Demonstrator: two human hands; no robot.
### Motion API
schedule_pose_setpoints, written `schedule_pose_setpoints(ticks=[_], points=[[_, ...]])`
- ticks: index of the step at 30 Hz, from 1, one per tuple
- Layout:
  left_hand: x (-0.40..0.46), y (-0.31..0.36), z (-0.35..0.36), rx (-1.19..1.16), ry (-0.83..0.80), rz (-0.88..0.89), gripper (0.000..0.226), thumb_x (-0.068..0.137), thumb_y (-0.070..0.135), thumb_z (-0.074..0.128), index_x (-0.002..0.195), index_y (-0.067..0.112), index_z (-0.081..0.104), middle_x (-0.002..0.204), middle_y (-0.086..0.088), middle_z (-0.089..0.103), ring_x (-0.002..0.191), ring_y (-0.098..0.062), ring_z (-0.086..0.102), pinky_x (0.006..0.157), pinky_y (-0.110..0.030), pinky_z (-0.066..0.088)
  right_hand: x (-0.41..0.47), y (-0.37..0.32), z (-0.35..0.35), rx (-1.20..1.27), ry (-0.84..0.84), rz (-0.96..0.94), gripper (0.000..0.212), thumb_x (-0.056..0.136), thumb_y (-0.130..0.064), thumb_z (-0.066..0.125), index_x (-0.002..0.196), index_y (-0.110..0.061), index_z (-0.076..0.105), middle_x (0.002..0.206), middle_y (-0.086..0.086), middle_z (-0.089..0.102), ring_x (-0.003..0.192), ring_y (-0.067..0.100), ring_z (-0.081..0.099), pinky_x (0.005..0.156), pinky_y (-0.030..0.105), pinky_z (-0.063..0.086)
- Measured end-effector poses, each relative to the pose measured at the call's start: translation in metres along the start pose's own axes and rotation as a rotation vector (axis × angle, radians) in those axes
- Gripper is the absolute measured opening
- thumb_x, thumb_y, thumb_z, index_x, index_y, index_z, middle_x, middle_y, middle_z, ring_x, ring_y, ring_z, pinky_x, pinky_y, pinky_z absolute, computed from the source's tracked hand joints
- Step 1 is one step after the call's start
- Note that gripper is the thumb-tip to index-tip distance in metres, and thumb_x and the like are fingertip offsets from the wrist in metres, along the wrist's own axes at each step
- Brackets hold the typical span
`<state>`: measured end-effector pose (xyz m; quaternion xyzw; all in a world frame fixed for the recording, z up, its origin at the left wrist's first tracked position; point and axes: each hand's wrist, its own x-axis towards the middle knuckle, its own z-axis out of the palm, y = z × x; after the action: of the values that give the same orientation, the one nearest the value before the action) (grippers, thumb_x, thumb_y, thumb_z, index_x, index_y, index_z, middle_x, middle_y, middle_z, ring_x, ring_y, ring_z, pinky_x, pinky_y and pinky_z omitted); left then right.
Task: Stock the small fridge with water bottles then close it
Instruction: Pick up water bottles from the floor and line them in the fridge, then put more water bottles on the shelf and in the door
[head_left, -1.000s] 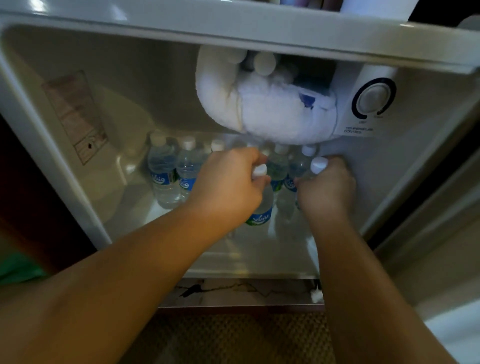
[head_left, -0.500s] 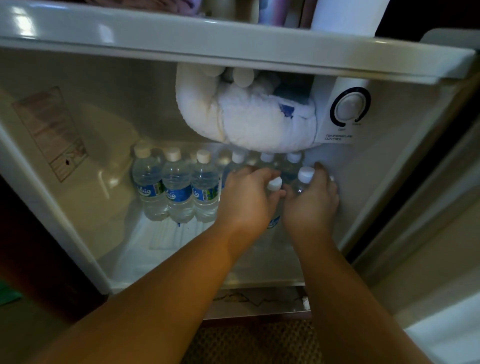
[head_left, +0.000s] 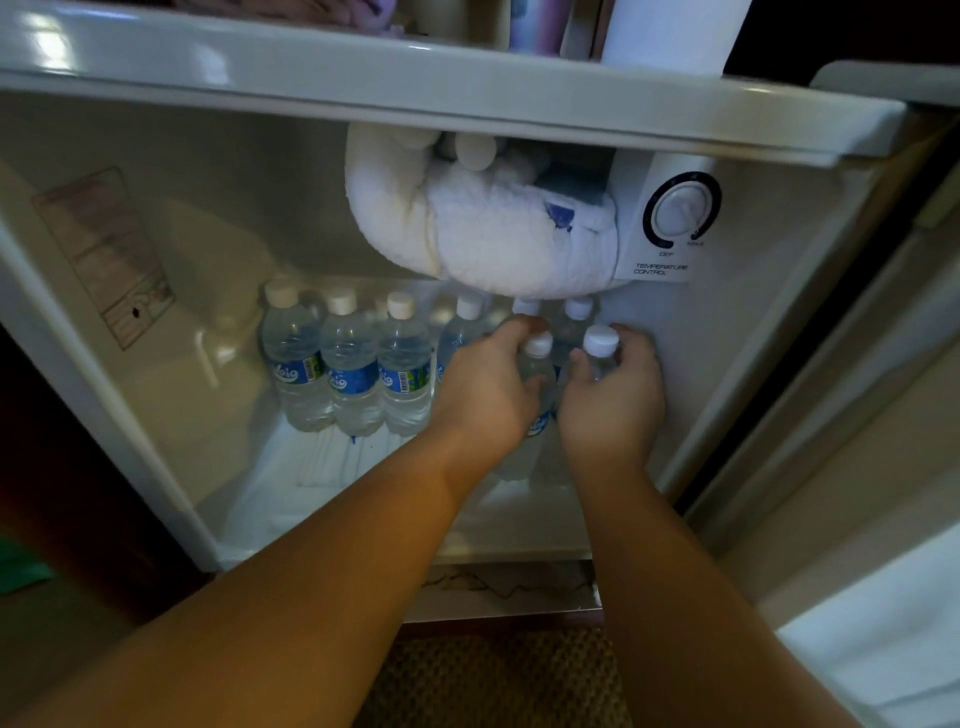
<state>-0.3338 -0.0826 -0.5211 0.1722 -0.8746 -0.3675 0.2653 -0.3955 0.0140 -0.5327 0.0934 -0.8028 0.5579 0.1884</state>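
Bottles stand upright on the fridge (head_left: 156, 270) floor. Back row, left part: three bottles (head_left: 353, 374) side by side, touching, white caps, blue labels facing out. More caps (head_left: 470, 306) continue the row to the right, partly hidden behind the hands.

Left hand (head_left: 485, 395): fingers curled round the shoulder of a front bottle (head_left: 535, 364), cap showing above the thumb. Right hand (head_left: 613, 395): fingers curled round the neighbouring bottle (head_left: 600, 348), just beside the first; cap clear of the fingers. The two hands sit close together, knuckles nearly touching. Right bottle stands near the right inner wall; only a narrow strip of wall shows past the right fingers.

Open room: the floor in front of the three left bottles is bare out to the front lip, and a wide gap lies between the leftmost bottle and the left wall with its moulded step.

Overhead: a frosted white lump (head_left: 478, 228) hangs from the ceiling just above the back-row caps, its lower edge overlapping at least one cap in this view. Temperature dial (head_left: 680, 210) sits to its right. Fridge is open; both forearms cross the front lip. A label (head_left: 104, 254) is stuck on the left wall.
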Motion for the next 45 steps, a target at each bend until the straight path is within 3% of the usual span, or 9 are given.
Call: schedule_pose_setpoints(ticks=[7,12,15,19,22,30,37,41,45], points=[[-0.002,0.006,-0.005,0.062,-0.092,0.014,0.058,0.092,0.02,0.07,0.144,0.031,0.048,0.132,-0.008,0.059,0.117,-0.025,0.06,0.094,-0.033,0.048,-0.003,0.0,0.0,-0.054,0.01,-0.051,0.039,0.095,-0.019,0.068,0.133,-0.014,0.061,0.128,0.006,0.064,0.118,0.03,0.06,0.097,0.042,0.051],[-0.018,0.01,-0.013,0.044,-0.153,0.05,0.058,0.097,0.034,0.066,0.149,0.035,0.04,0.138,-0.008,0.052,0.123,-0.024,0.055,0.094,-0.028,0.042,-0.009,-0.008,-0.007,-0.19,-0.056,-0.013,0.07,0.096,-0.03,0.067,0.157,-0.018,0.035,0.154,0.006,0.048,0.136,0.036,0.046,0.11,0.051,0.043],[-0.024,0.009,-0.027,0.109,-0.137,0.002,0.061,0.096,0.038,0.065,0.15,0.036,0.036,0.137,-0.008,0.052,0.124,-0.026,0.054,0.098,-0.042,0.05,-0.021,-0.025,-0.012,-0.265,-0.156,0.041,0.088,0.095,-0.041,0.065,0.162,-0.024,0.012,0.162,0.011,0.031,0.145,0.038,0.033,0.11,0.058,0.041],[-0.045,0.023,-0.068,0.146,-0.115,-0.072,0.07,0.095,0.04,0.065,0.154,0.036,0.028,0.147,-0.001,0.049,0.133,-0.023,0.048,0.102,-0.044,0.049,-0.051,-0.063,-0.039,-0.346,-0.352,0.05,0.089,0.097,-0.056,0.055,0.16,-0.031,-0.002,0.17,0.015,0.007,0.154,0.037,0.018,0.117,0.058,0.036],[-0.068,0.043,-0.112,0.127,-0.064,-0.143,0.069,0.093,0.038,0.067,0.152,0.039,0.032,0.145,0.006,0.051,0.134,-0.016,0.048,0.103,-0.041,0.049,-0.078,-0.096,-0.068,-0.384,-0.461,-0.01,0.082,0.1,-0.06,0.047,0.163,-0.031,0.004,0.172,0.009,0.005,0.157,0.031,0.012,0.121,0.051,0.031],[-0.105,0.143,-0.234,0.185,0.008,-0.222,0.048,0.097,0.042,0.06,0.143,0.044,0.046,0.139,0.018,0.055,0.127,-0.004,0.05,0.101,-0.017,0.039,-0.097,-0.201,-0.136,-0.273,-0.486,-0.096,0.064,0.097,-0.058,0.04,0.155,-0.032,0.032,0.166,0.0,0.03,0.152,0.027,0.033,0.11,0.057,0.046],[-0.142,0.279,-0.346,0.204,0.01,-0.312,0.048,0.093,0.044,0.067,0.138,0.047,0.049,0.128,0.022,0.055,0.108,-0.005,0.06,0.089,-0.019,0.053,-0.06,-0.326,-0.26,-0.304,-0.601,-0.166,0.062,0.097,-0.059,0.039,0.155,-0.035,0.036,0.167,-0.006,0.029,0.154,0.022,0.026,0.115,0.055,0.043],[-0.153,0.368,-0.412,0.242,0.029,-0.334,0.05,0.09,0.039,0.071,0.136,0.042,0.054,0.12,0.023,0.055,0.102,-0.003,0.06,0.077,-0.003,0.041,-0.031,-0.405,-0.34,-0.31,-0.642,-0.211,0.053,0.1,-0.055,0.047,0.15,-0.036,0.043,0.166,-0.007,0.031,0.154,0.022,0.028,0.115,0.055,0.042],[-0.153,0.46,-0.466,0.253,0.055,-0.307,0.046,0.088,0.036,0.073,0.131,0.038,0.059,0.114,0.034,0.052,0.107,-0.001,0.055,0.085,-0.005,0.038,0.003,-0.482,-0.412,-0.302,-0.642,-0.283,0.054,0.099,-0.054,0.049,0.146,-0.03,0.049,0.159,-0.004,0.042,0.147,0.026,0.039,0.105,0.057,0.051]])
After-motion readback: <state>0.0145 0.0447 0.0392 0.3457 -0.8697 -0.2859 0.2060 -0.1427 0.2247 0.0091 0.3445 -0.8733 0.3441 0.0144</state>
